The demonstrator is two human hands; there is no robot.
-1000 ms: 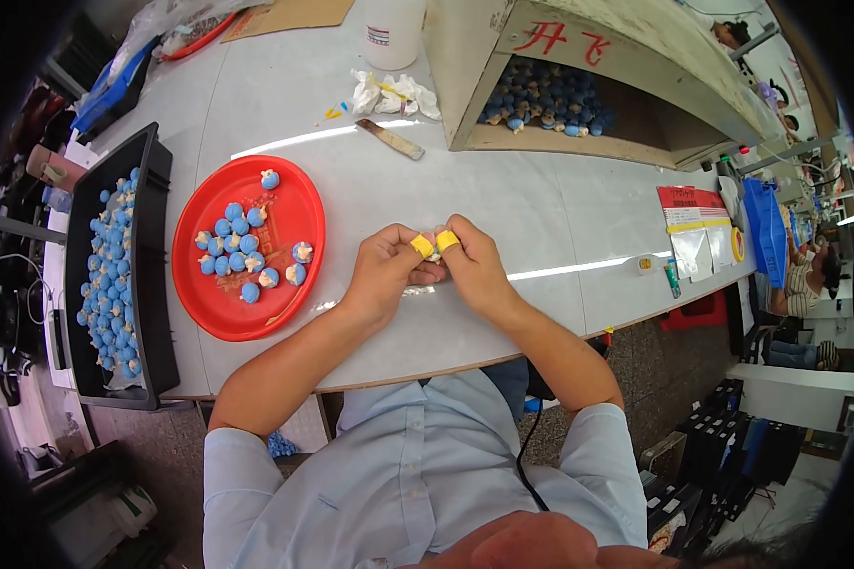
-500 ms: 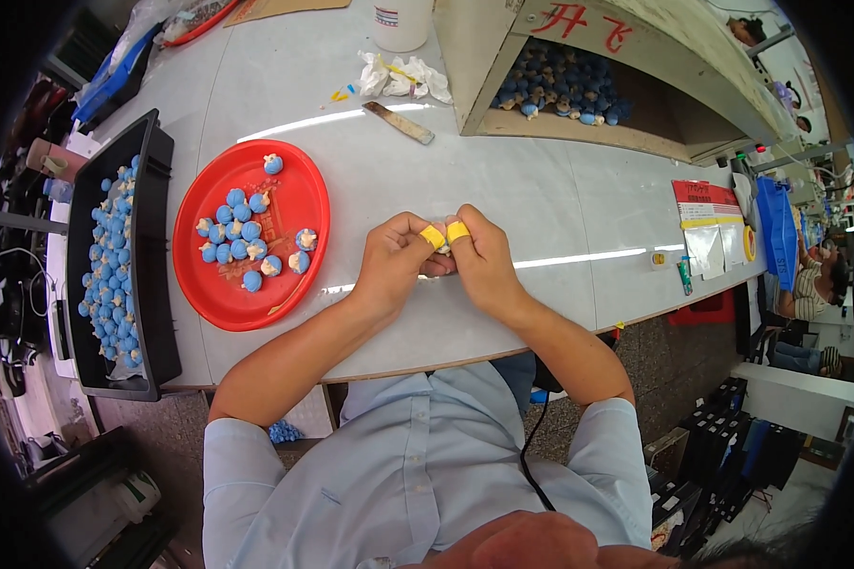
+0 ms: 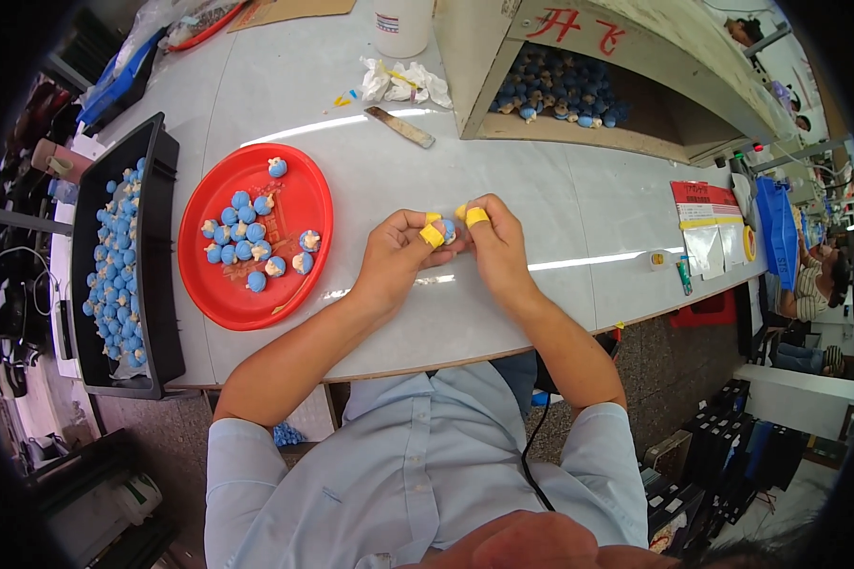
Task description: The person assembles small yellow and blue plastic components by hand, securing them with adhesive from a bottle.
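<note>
Yellow tape wraps the fingertips of both my hands, which meet over the table in front of me. My left hand [image 3: 396,256] pinches a small blue ball-shaped figure [image 3: 449,230] between thumb and fingers. Just right of it, my right hand [image 3: 499,248] is closed, thumb against forefinger; whether anything tiny sits in that pinch is hidden. Its lower fingers reach in close to the figure. To the left lies a round red tray [image 3: 196,277] holding several blue balls with cream-coloured parts.
A black bin [image 3: 168,313] full of blue balls stands at the far left. Ahead are a flat worn blade [image 3: 400,127], crumpled tissue [image 3: 417,83] and a white tub [image 3: 402,28]. A shelf box [image 3: 579,142] holds more blue pieces. Packets [image 3: 707,223] lie at right.
My right thumb and forefinger have drawn slightly up and right, away from my left fingers, so the blue figure shows more. The view has shifted a little.
</note>
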